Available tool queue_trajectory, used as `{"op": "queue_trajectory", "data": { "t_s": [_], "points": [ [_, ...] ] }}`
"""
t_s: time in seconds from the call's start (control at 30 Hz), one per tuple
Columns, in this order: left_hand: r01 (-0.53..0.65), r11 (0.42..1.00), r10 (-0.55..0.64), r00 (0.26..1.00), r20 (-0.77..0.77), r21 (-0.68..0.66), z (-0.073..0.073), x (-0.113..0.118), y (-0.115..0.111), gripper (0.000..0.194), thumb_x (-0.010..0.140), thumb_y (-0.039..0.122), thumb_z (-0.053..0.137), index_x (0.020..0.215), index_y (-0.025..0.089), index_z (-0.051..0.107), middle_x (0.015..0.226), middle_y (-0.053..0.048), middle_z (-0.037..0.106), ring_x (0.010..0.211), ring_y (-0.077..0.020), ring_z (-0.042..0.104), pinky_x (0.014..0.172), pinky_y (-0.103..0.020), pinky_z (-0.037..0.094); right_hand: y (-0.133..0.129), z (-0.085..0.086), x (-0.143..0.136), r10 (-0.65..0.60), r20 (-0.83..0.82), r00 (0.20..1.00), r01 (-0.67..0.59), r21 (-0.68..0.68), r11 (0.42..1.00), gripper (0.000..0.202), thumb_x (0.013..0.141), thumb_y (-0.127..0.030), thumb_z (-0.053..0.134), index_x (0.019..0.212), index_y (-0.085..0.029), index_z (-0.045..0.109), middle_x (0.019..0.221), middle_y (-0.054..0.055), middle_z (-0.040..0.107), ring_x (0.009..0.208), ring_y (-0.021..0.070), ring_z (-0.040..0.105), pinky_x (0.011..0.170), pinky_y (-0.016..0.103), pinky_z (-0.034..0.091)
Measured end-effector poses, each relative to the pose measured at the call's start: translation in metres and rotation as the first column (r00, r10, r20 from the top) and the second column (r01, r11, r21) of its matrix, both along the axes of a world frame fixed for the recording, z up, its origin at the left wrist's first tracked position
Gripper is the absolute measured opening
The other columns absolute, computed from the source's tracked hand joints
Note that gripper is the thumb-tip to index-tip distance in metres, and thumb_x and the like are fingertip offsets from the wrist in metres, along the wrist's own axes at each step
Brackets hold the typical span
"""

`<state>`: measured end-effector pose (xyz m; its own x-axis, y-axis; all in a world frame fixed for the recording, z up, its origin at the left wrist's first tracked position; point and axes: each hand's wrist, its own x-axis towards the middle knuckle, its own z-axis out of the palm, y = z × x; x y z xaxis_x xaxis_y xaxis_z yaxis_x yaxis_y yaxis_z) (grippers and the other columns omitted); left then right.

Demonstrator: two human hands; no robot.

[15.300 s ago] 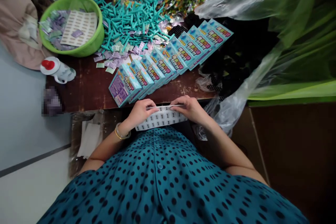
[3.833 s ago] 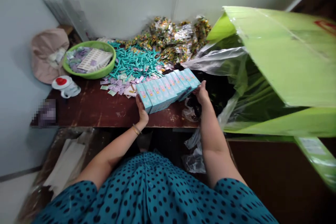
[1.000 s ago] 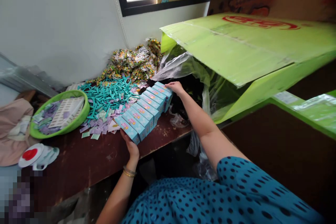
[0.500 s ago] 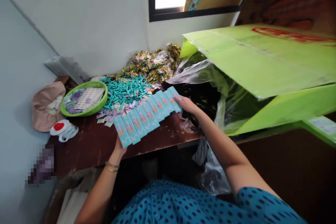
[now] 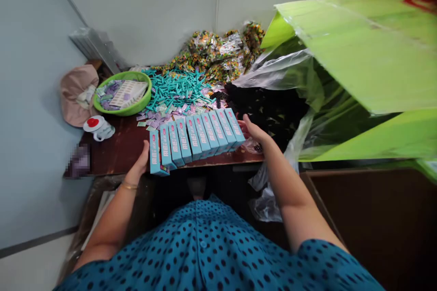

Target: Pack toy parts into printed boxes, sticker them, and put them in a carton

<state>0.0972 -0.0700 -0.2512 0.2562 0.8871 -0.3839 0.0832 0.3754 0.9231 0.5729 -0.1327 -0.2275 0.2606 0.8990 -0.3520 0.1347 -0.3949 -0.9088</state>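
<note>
A slanting row of several light blue cartons (image 5: 196,136) is squeezed end to end between my two hands above the table's front edge. Their narrow printed sides face up. My left hand (image 5: 139,163) presses against the left end of the row, and my right hand (image 5: 254,131) closes on the right end; some of its fingers are hidden behind the last carton. Just beyond the row lie small purple and green sachets (image 5: 157,120) and a heap of turquoise sticks (image 5: 180,91).
On the dark red table (image 5: 119,157) are a green basket (image 5: 146,97), a lidded mug (image 5: 102,132), a pink cloth item (image 5: 75,100) and patterned packets (image 5: 218,59). A big green box (image 5: 358,54) with clear plastic (image 5: 283,72) overhangs the right; a brown carton (image 5: 368,209) sits below.
The row of cartons has turned from showing its broad faces to showing its narrow sides. My left hand has shifted to the row's left end. The camera view has tilted down.
</note>
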Motion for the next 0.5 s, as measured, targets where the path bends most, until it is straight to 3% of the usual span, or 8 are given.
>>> {"op": "queue_trajectory", "data": {
  "t_s": [0.07, 0.1, 0.17, 0.27, 0.37, 0.5],
  "points": [
    [0.056, 0.994, -0.056, 0.998, 0.001, -0.095, 0.016, 0.008, 0.007, 0.084, 0.074, 0.086, 0.06, 0.111, 0.012, 0.074, 0.12, -0.024, 0.075, 0.122, -0.0429, 0.067, 0.11, -0.057, 0.051, 0.022, 0.015, -0.015, 0.059, 0.028, 0.998, -0.058, -0.021, 0.998, 0.086, 0.085, -0.087, 0.045, 0.117, -0.013, 0.073, 0.115, 0.019, 0.077, 0.108, 0.0343, 0.073, 0.093, 0.045, 0.061],
    [0.056, 0.995, -0.057, 0.998, -0.013, -0.08, 0.024, 0.01, 0.008, 0.081, 0.07, 0.08, 0.071, 0.113, 0.011, 0.073, 0.12, -0.024, 0.075, 0.119, -0.0434, 0.069, 0.109, -0.058, 0.052, 0.025, 0.021, -0.024, 0.079, 0.039, 0.996, -0.079, 0.007, 0.997, 0.081, 0.085, -0.083, 0.052, 0.119, -0.013, 0.073, 0.116, 0.018, 0.077, 0.109, 0.034, 0.072, 0.095, 0.045, 0.06],
    [0.036, 0.996, -0.031, 0.997, -0.065, 0.078, 0.039, 0.007, 0.004, 0.08, 0.064, 0.068, 0.083, 0.119, 0.012, 0.071, 0.124, -0.022, 0.074, 0.118, -0.043, 0.069, 0.108, -0.058, 0.052, 0.019, 0.026, -0.036, 0.08, 0.073, 0.994, -0.09, 0.139, 0.986, 0.074, 0.084, -0.074, 0.064, 0.129, -0.017, 0.068, 0.124, 0.015, 0.074, 0.113, 0.033, 0.07, 0.101, 0.048, 0.057],
    [0.052, 0.936, -0.003, 0.99, -0.14, 0.347, 0.048, -0.011, -0.01, 0.077, 0.059, 0.061, 0.088, 0.117, 0.013, 0.07, 0.121, -0.019, 0.075, 0.117, -0.0418, 0.069, 0.11, -0.058, 0.051, -0.011, 0.017, -0.036, 0.008, 0.155, 0.988, -0.069, 0.394, 0.917, 0.075, 0.079, -0.067, 0.073, 0.14, -0.025, 0.059, 0.132, 0.012, 0.07, 0.12, 0.0339, 0.067, 0.106, 0.052, 0.053],
    [0.078, 0.899, 0.028, 0.972, -0.234, 0.432, 0.04, -0.024, -0.024, 0.066, 0.051, 0.053, 0.092, 0.102, 0.016, 0.073, 0.11, -0.016, 0.078, 0.12, -0.0408, 0.068, 0.114, -0.058, 0.046, -0.041, -0.01, -0.033, -0.077, 0.236, 0.969, -0.045, 0.469, 0.882, 0.076, 0.067, -0.07, 0.08, 0.125, -0.023, 0.067, 0.125, 0.014, 0.072, 0.122, 0.0386, 0.065, 0.109, 0.058, 0.049],
    [0.046, 0.91, 0.099, 0.941, -0.324, 0.412, 0.006, -0.012, -0.036, 0.047, 0.048, 0.052, 0.09, 0.078, 0.023, 0.07, 0.099, -0.012, 0.078, 0.125, -0.0378, 0.064, 0.119, -0.054, 0.04, -0.057, -0.061, -0.055, -0.079, 0.28, 0.957, -0.036, 0.383, 0.923, 0.075, 0.057, -0.076, 0.08, 0.11, -0.024, 0.07, 0.121, 0.014, 0.073, 0.126, 0.0398, 0.063, 0.114, 0.06, 0.044]
  ]
}}
